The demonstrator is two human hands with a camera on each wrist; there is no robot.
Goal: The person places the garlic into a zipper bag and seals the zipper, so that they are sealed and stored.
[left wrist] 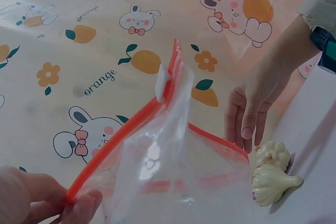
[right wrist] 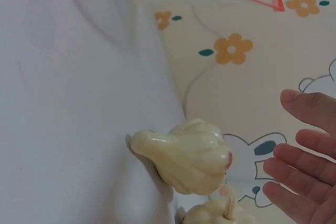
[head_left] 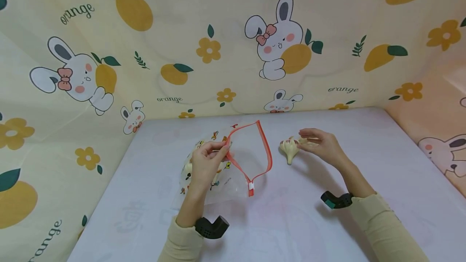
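Note:
My left hand (head_left: 206,165) pinches the red-orange rim of a clear zip bag (head_left: 227,193) printed with small figures. The bag's mouth gapes toward the right, with a white slider (head_left: 251,186) at its near corner. Pale shapes show through the plastic, partly behind the left hand. To the right of the bag, a garlic bulb (head_left: 289,149) lies on the table, its stem toward me. A second garlic bulb (left wrist: 273,153) sits close beside it. My right hand (head_left: 322,144) hovers by the bulbs, fingers extended and apart from the thumb, with nothing held.
A white-covered table (head_left: 291,221) carries everything. Behind it hangs a cream cloth (head_left: 225,19) printed with rabbits and oranges, and a pinkish cloth (head_left: 433,108) borders the right side. Black wrist devices (head_left: 212,228) sit on both forearms.

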